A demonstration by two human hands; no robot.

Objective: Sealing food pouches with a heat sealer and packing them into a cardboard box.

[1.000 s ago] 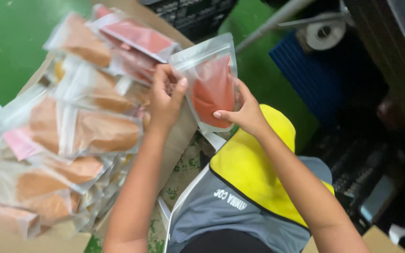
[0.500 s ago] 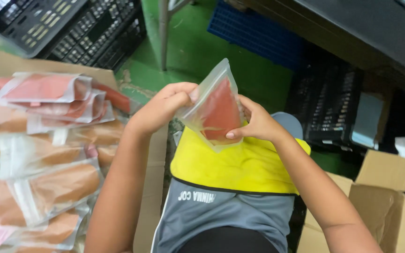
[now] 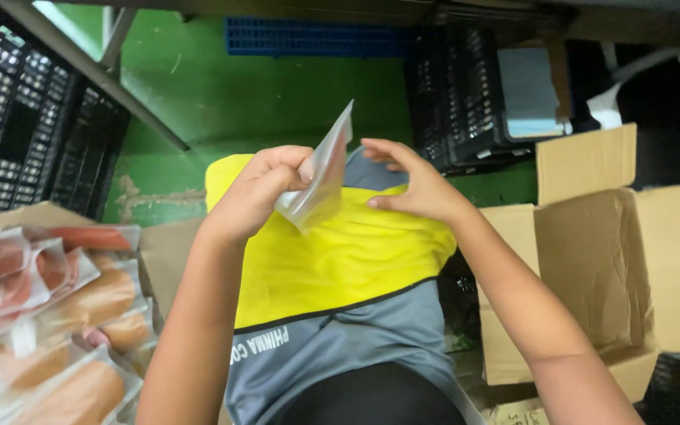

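Pouch Held Edge-On Above Lap

Cardboard box (image 3: 623, 267) stands open at right; packed pouches (image 3: 49, 315) lie piled at left. Left hand (image 3: 257, 193) grasps 1 clear pouch (image 3: 320, 177) above the yellow garment (image 3: 332, 252). Right hand (image 3: 415, 185) is released, fingers spread, just beside the pouch.

Green floor (image 3: 277, 86), black crates (image 3: 17, 118), open cardboard box (image 3: 631, 267)

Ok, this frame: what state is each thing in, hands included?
Clear pouch: held edge-on, tilted, above the lap.
Left hand: fingers closed on the pouch.
Right hand: open, beside the pouch; contact unclear.
Cardboard box: flaps open.
Packed pouches: piled flat on the left.
Black crates: on the green floor.
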